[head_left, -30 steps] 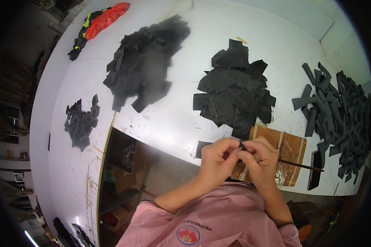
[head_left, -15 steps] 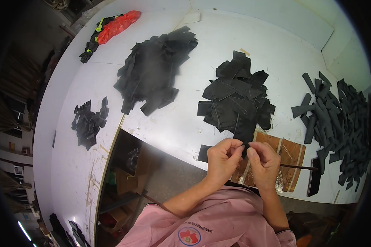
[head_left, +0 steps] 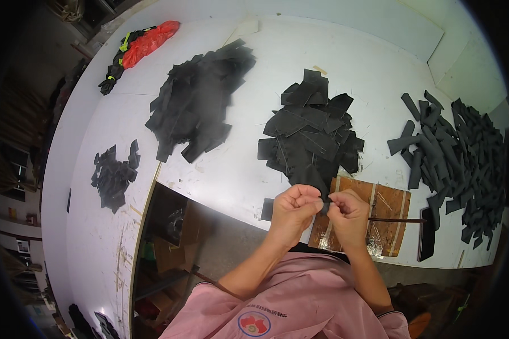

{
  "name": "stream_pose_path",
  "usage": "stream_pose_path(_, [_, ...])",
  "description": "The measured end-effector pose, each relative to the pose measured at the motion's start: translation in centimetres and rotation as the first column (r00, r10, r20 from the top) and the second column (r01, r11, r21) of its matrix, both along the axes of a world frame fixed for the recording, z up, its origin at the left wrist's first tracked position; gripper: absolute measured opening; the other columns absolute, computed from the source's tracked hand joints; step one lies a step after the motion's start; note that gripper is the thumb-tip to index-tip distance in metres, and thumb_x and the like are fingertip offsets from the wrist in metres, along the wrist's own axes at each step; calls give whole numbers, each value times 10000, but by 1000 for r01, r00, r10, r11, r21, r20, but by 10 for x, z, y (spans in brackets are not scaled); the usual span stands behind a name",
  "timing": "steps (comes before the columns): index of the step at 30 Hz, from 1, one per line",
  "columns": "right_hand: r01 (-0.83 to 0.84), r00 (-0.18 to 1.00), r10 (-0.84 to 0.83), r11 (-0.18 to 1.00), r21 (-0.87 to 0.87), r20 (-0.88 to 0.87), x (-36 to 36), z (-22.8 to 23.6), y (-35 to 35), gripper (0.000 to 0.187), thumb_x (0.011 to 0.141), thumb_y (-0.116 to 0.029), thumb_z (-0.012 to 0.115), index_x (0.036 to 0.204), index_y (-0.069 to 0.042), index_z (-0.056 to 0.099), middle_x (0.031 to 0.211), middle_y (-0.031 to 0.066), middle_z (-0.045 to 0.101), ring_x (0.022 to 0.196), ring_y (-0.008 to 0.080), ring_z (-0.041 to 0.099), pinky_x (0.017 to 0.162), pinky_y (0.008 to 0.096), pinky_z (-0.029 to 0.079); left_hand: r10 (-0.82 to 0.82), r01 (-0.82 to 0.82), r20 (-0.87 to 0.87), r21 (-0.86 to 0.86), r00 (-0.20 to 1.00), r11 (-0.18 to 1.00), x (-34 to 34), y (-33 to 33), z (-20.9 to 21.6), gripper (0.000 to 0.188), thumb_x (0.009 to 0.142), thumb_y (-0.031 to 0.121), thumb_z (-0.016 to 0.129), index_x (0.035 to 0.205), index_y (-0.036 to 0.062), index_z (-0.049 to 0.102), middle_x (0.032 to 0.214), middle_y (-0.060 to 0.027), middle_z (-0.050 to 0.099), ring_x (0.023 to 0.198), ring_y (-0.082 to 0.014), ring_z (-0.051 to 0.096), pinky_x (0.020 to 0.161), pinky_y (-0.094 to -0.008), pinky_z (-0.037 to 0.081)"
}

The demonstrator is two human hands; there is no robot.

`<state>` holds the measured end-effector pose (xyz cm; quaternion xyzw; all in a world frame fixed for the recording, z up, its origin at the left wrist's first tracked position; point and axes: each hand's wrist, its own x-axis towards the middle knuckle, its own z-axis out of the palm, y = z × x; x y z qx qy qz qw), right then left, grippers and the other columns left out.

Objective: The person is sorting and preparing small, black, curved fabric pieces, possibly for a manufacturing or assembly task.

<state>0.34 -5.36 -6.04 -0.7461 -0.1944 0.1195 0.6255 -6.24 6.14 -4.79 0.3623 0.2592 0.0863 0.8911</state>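
Both hands meet at the near edge of the white table, pinched close together. Between them is a black fabric piece [head_left: 326, 189], whose far end lies over the pile beyond. My left hand [head_left: 294, 213] grips its near end with thumb and forefinger. My right hand [head_left: 348, 216] pinches the same piece just beside it, over a brown board [head_left: 389, 217]. The fingertips cover most of the gripped end. Directly ahead lies a heap of black fabric pieces [head_left: 311, 124] with loose threads. Another black fabric piece [head_left: 267, 209] lies left of my left hand.
A dark rod [head_left: 398, 220] runs from near my right hand toward a black phone-like slab [head_left: 427, 237]. Rolled dark strips [head_left: 472, 164] cover the right side. More black pieces [head_left: 198, 101] and a smaller heap [head_left: 114, 179] lie left, with a red bag [head_left: 150, 45] farther back.
The whole view has shifted, so the table things sit slightly farther left. Both hands still pinch the black fabric piece, its near part now more bunched between the fingers.
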Motion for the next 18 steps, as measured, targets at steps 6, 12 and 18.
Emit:
stream_pose_path(6, [13, 585, 495, 787, 617, -643, -2, 7, -14, 51, 762, -5, 576, 787, 33, 599, 687, 12, 522, 523, 82, 426, 486, 200, 342, -202, 200, 93, 30, 975, 979, -11, 1, -7, 209, 704, -82, 521, 894, 2, 529, 749, -14, 553, 466, 3, 395, 380, -159, 257])
stream_pose_path(12, [-59, 601, 442, 855, 515, -666, -8, 7, -11, 129, 828, -128, 554, 738, -50, 503, 639, -2, 472, 533, 75, 420, 500, 194, 355, 198, -228, 151, 856, 968, 463, -8, -23, -12, 176, 724, -59, 505, 894, -28, 539, 728, -39, 585, 458, -25, 448, 436, -178, 384])
stream_pose_path(18, [-18, 683, 420, 828, 561, -598, -17, 15, -24, 155, 817, -146, 577, 728, -37, 511, 711, 3, 477, 615, 73, 433, 562, 190, 355, -181, 169, 144, 95, 973, 981, -20, -5, 18, 350, 692, -152, 453, 1007, 0, 455, 823, -62, 596, 434, -11, 391, 358, -147, 258])
